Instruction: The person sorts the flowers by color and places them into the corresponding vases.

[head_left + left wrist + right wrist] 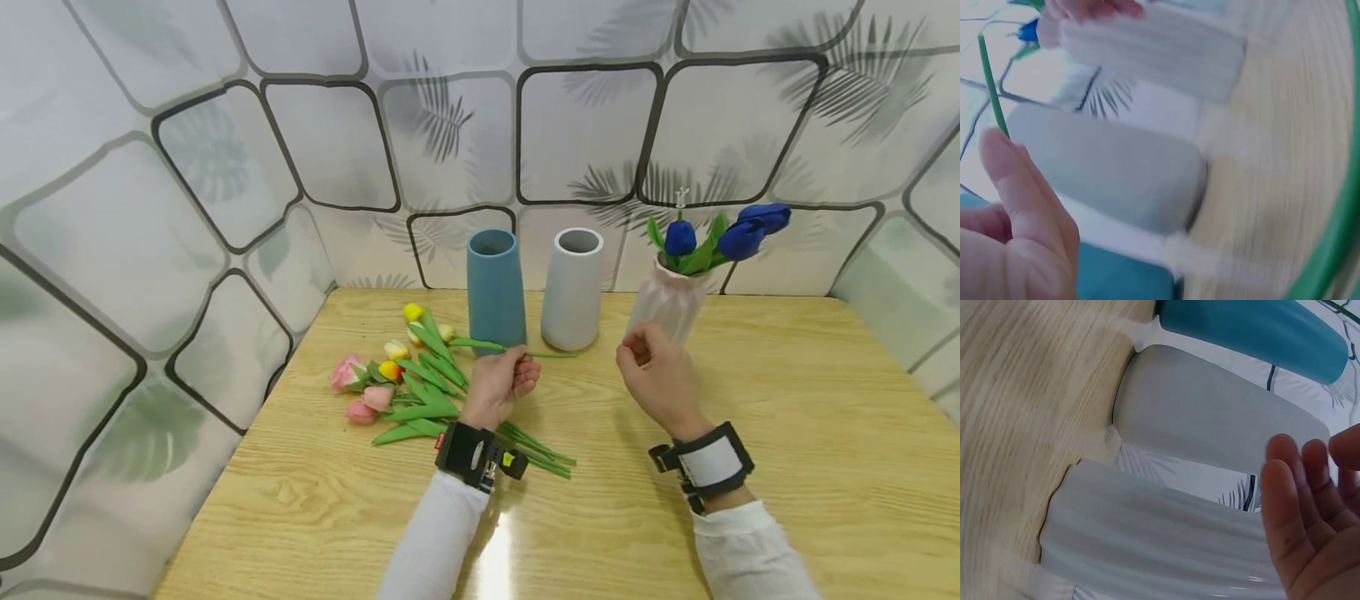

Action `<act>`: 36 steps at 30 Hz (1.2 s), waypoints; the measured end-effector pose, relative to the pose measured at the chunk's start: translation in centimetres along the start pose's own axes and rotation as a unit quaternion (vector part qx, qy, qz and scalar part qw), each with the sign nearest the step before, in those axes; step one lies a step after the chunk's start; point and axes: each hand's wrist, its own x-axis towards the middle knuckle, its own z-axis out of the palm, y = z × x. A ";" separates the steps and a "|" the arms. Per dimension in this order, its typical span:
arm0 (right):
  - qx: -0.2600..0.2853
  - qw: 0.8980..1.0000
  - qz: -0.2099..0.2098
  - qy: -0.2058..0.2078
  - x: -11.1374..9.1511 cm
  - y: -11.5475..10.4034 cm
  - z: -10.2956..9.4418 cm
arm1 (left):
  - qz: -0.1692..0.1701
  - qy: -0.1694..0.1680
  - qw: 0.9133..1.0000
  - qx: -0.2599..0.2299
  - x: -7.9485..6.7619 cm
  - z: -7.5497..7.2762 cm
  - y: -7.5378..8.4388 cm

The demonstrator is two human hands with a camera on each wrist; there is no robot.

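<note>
My left hand (498, 383) pinches a green tulip stem (553, 355) between thumb and fingers, in front of the blue vase (497, 287). The stem's free end points right; its pale yellow bloom (446, 332) seems to be on the left. In the left wrist view the stem (992, 87) sticks up past the thumb. My right hand (660, 375) hovers before the ribbed pale pink vase (667, 304), fingers loosely bent, holding nothing. Blue tulips (742, 240) with green leaves stand in that vase. A smooth white vase (573, 292) stands between the two others.
Under and left of the left hand lie several artificial flowers on the wooden table (300, 500): pink tulips (362, 412), a pink rose (347, 372), yellow and white tulips (396, 350). Their stems (551, 462) reach right. A patterned curtain (450, 125) hangs behind the vases.
</note>
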 end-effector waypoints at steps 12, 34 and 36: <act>0.063 0.995 0.065 -0.045 1.0 -0.7 3.2 | 0.052 0.028 0.993 -0.105 -1.2 1.7 -1.2; 0.082 0.977 0.164 -0.109 6.9 0.6 5.1 | 0.465 0.005 0.867 0.179 -2.0 3.6 0.2; 0.075 0.977 0.162 -0.113 7.0 0.5 5.0 | 0.497 0.017 0.842 0.211 -1.8 3.7 0.4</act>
